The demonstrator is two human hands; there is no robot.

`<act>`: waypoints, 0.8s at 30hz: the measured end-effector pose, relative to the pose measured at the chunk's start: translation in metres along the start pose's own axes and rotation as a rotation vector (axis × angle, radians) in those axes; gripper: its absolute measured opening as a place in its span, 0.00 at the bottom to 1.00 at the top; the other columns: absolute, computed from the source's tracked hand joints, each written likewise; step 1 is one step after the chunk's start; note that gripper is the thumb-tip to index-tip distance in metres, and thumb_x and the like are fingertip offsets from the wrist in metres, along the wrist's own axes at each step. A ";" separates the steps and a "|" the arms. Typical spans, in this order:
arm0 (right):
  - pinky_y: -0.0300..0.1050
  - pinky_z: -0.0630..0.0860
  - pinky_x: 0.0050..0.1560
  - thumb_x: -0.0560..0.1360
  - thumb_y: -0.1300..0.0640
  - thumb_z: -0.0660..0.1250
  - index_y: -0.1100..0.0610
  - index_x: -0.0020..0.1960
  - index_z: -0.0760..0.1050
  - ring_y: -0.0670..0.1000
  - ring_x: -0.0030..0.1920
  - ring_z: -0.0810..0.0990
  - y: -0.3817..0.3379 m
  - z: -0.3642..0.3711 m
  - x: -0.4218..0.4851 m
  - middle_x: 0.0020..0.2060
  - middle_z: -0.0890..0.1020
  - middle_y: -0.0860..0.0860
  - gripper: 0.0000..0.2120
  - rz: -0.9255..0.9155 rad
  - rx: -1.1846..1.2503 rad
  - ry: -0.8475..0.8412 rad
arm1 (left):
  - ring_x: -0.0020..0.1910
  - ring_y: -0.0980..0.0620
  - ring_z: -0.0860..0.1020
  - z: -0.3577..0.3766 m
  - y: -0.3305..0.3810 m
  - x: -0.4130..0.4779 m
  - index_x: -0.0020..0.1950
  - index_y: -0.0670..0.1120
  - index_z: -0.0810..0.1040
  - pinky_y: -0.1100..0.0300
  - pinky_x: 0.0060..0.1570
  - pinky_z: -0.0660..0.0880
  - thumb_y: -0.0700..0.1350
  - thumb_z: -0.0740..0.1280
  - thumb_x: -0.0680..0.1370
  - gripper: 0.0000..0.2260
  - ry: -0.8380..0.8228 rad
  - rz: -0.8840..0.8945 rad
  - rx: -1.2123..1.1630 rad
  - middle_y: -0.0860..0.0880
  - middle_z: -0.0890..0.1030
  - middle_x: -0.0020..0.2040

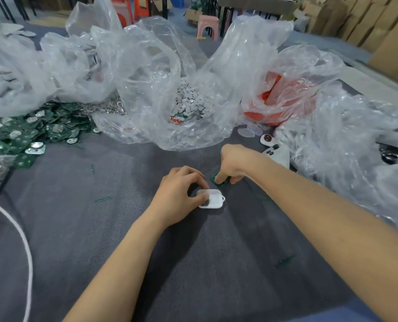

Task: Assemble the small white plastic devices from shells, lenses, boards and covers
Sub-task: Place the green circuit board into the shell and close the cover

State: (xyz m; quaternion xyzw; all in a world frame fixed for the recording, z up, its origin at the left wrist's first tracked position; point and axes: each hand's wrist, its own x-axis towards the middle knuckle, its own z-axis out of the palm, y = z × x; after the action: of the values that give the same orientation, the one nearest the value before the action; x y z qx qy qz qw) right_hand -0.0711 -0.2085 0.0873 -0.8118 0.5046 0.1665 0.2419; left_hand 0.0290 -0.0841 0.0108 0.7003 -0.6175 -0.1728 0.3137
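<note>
- My left hand [179,194] is curled over the white shell [213,198], thumb on the near edge and fingers on the far edge. It holds the shell flat on the grey cloth [100,228], with the small loop end pointing right.
- My right hand [234,163] is just beyond the shell, knuckles up. Its fingertips are bunched down on a single green board [215,177] lying on the cloth, and it looks like a pinch. The fingers hide most of the board, so I cannot tell which face is up.
- I judge the step in hand to be lifting that board and seating it in the shell.
- To do it well, I would take the board by its edges, not its faces. I would check its outline against the shell's cavity before lowering it.
- The left thumb should move off the open top so the board has a free way in, but the shell must stay pinned against sliding.
- I would lower the board level and press it evenly. A tilted board could jam on the rim.
- The spare boards [19,133] are heaped far left. The bag of white discs [191,101] sits straight ahead, and the bag of red parts [279,98] is to its right.
- Two finished-looking white units [277,152] lie just right of my right wrist.
</note>
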 end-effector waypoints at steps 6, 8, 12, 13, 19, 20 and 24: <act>0.48 0.80 0.52 0.73 0.55 0.73 0.65 0.64 0.69 0.54 0.50 0.84 -0.015 -0.003 -0.004 0.57 0.79 0.59 0.25 -0.010 -0.192 0.006 | 0.60 0.54 0.68 0.000 -0.001 0.000 0.46 0.55 0.80 0.59 0.58 0.62 0.47 0.71 0.73 0.04 0.015 0.007 -0.029 0.59 0.75 0.54; 0.44 0.77 0.52 0.76 0.57 0.70 0.64 0.64 0.69 0.56 0.55 0.81 -0.019 -0.001 -0.006 0.61 0.76 0.60 0.22 -0.029 -0.246 0.046 | 0.60 0.54 0.68 0.000 -0.001 -0.001 0.45 0.56 0.79 0.57 0.59 0.63 0.46 0.71 0.73 0.05 0.017 0.007 -0.041 0.59 0.75 0.54; 0.46 0.70 0.45 0.78 0.62 0.65 0.65 0.64 0.69 0.58 0.60 0.77 -0.027 0.004 -0.008 0.61 0.76 0.59 0.17 -0.064 -0.335 0.135 | 0.60 0.53 0.69 0.001 0.000 -0.001 0.46 0.54 0.81 0.55 0.60 0.64 0.45 0.72 0.73 0.05 0.030 0.012 -0.043 0.57 0.77 0.55; 0.46 0.69 0.45 0.78 0.62 0.65 0.65 0.64 0.69 0.58 0.60 0.77 -0.028 0.003 -0.009 0.61 0.76 0.59 0.16 -0.067 -0.353 0.139 | 0.60 0.53 0.69 0.001 0.000 -0.002 0.46 0.54 0.81 0.56 0.60 0.64 0.45 0.72 0.73 0.05 0.028 0.014 -0.042 0.58 0.77 0.54; 0.47 0.68 0.43 0.75 0.67 0.62 0.63 0.42 0.70 0.61 0.52 0.76 -0.027 0.014 -0.017 0.49 0.75 0.58 0.04 -0.129 -0.421 0.267 | 0.59 0.54 0.70 -0.001 -0.001 0.000 0.44 0.56 0.79 0.57 0.59 0.63 0.46 0.72 0.73 0.05 0.019 0.018 -0.051 0.60 0.76 0.53; 0.47 0.68 0.43 0.75 0.68 0.62 0.62 0.39 0.66 0.60 0.51 0.75 -0.027 0.018 -0.022 0.45 0.73 0.56 0.08 -0.159 -0.450 0.318 | 0.59 0.53 0.70 -0.003 0.000 -0.001 0.44 0.55 0.79 0.56 0.60 0.64 0.46 0.72 0.73 0.04 0.026 0.020 -0.057 0.59 0.76 0.53; 0.49 0.67 0.41 0.75 0.63 0.64 0.58 0.51 0.73 0.58 0.49 0.75 -0.002 0.035 -0.030 0.51 0.75 0.56 0.05 -0.283 -0.379 0.411 | 0.61 0.52 0.69 -0.004 -0.002 -0.001 0.48 0.55 0.79 0.52 0.63 0.66 0.51 0.72 0.73 0.06 -0.013 0.013 -0.081 0.57 0.77 0.55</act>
State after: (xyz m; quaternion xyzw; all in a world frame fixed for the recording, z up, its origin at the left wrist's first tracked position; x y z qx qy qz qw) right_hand -0.0834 -0.1662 0.0744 -0.9214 0.3848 0.0549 -0.0001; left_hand 0.0328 -0.0820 0.0127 0.6819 -0.6166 -0.2002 0.3387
